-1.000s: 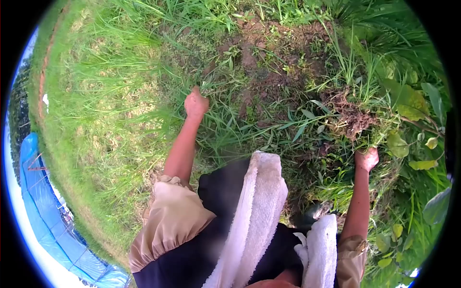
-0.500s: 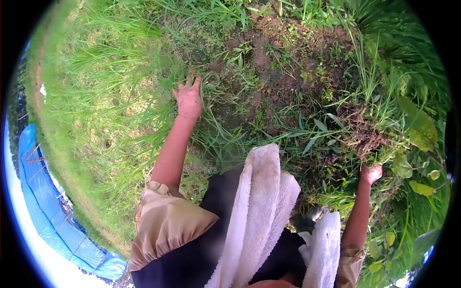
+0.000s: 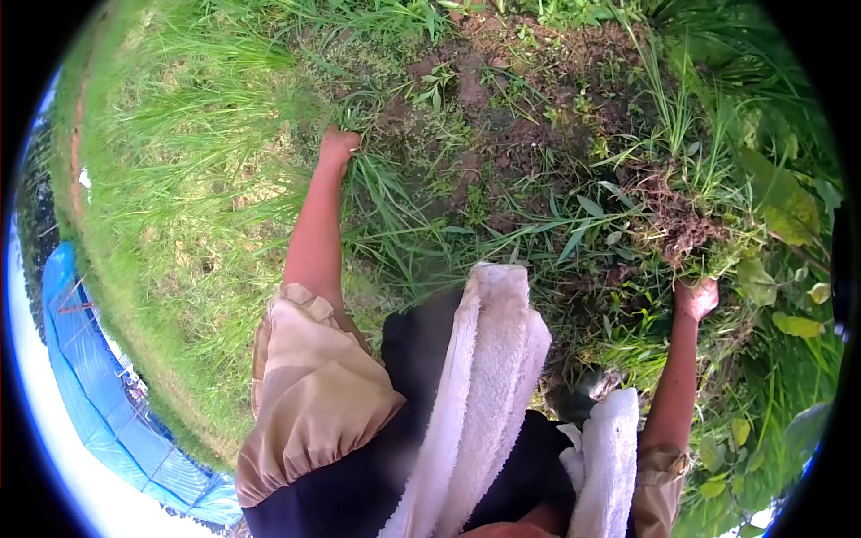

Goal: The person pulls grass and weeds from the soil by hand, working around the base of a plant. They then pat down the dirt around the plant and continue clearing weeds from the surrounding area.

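My left hand is closed around a tuft of green grass at the left edge of the muddy patch. On the right, my right hand is closed on a clump of uprooted weeds, with brown roots and soil showing above the fist. Long green blades and leaves spread from the clump toward the middle. Part of the right fingers is hidden by the plants.
A white towel hangs from my neck over dark clothing. Tall grass covers the left side, and broad-leaved plants stand at the right. A blue tarp structure is at the far left.
My left hand had its fingers spread over the grass; it has moved slightly up and left and closed on a tuft. My right hand still holds the weeds, slightly higher in view.
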The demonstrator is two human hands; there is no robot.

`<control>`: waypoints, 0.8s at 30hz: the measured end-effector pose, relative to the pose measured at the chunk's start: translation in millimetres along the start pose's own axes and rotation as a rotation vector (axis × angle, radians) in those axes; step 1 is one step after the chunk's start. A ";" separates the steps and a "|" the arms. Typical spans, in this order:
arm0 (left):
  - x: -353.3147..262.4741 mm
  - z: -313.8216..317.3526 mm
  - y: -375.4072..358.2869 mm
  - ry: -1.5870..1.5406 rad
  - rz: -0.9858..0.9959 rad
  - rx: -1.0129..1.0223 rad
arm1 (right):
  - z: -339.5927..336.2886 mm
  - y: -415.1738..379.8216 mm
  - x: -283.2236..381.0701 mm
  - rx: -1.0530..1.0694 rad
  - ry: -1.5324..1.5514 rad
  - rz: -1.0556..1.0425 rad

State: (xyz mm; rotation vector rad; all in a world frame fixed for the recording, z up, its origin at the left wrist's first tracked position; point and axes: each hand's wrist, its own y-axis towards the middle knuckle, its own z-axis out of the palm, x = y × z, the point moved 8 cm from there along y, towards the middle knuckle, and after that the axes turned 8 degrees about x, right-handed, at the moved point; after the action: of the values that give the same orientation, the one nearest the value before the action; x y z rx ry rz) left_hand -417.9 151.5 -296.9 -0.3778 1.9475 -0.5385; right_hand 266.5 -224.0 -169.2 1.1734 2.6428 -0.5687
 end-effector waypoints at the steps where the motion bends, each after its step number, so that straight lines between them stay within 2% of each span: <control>1: -11.7 3.4 -13.1 -0.086 0.024 -0.046 | -2.0 -0.1 3.0 0.005 -0.011 -0.025; 3: -27.9 12.3 -36.2 -0.263 0.078 -0.134 | -3.2 1.8 5.1 -0.013 -0.008 -0.056; 4: -6.3 7.7 -38.1 -0.274 -0.035 -0.285 | -6.1 0.3 6.6 -0.028 0.002 -0.055; 7: -20.6 28.0 -79.1 -0.142 0.136 -0.254 | 12.1 6.0 -7.1 -0.030 0.014 0.015; 9: -34.1 51.6 -125.4 0.321 0.304 -0.304 | 6.6 5.2 -2.3 -0.029 -0.013 -0.019; 11: -38.0 83.4 -149.7 0.041 0.139 -0.103 | 5.6 10.3 -5.0 -0.056 -0.007 -0.011; 13: -62.9 137.8 -189.8 0.118 0.238 0.157 | 11.3 7.7 -5.6 -0.037 -0.020 -0.021; 14: -70.2 166.3 -214.6 0.224 0.215 0.287 | 15.9 9.2 -4.6 0.052 0.009 0.009; 15: -80.8 193.4 -227.2 0.319 0.214 0.423 | -5.4 0.5 11.9 0.009 0.025 -0.094; 18: -107.9 204.7 -224.0 0.268 0.269 0.409 | -5.8 -0.2 6.6 -0.016 0.019 -0.020; 19: -108.2 205.1 -210.9 -0.008 0.010 0.607 | -5.5 0.6 7.0 -0.004 0.041 -0.025; 20: -126.5 182.0 -204.9 -0.136 -0.116 0.493 | -5.4 0.3 4.7 -0.022 0.107 -0.028; 21: -128.9 156.1 -183.4 -0.386 -0.095 0.374 | -7.4 -0.4 4.9 -0.041 0.181 -0.034; 22: -135.2 136.9 -164.4 -0.766 -0.115 0.404 | -14.3 -4.0 8.9 -0.033 0.188 -0.036; 23: -134.4 116.1 -146.9 -0.833 -0.159 0.330 | -19.3 -5.2 11.0 -0.025 0.200 -0.038; 24: -134.2 109.9 -123.8 -0.905 -0.077 0.420 | -16.0 -3.8 9.5 -0.031 0.183 -0.035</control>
State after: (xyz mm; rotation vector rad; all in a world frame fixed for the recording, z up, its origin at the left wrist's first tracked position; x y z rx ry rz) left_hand -259.3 89.5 -168.8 -0.3424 0.9270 -0.6606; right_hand 257.0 -213.2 -156.7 1.2271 2.8179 -0.4447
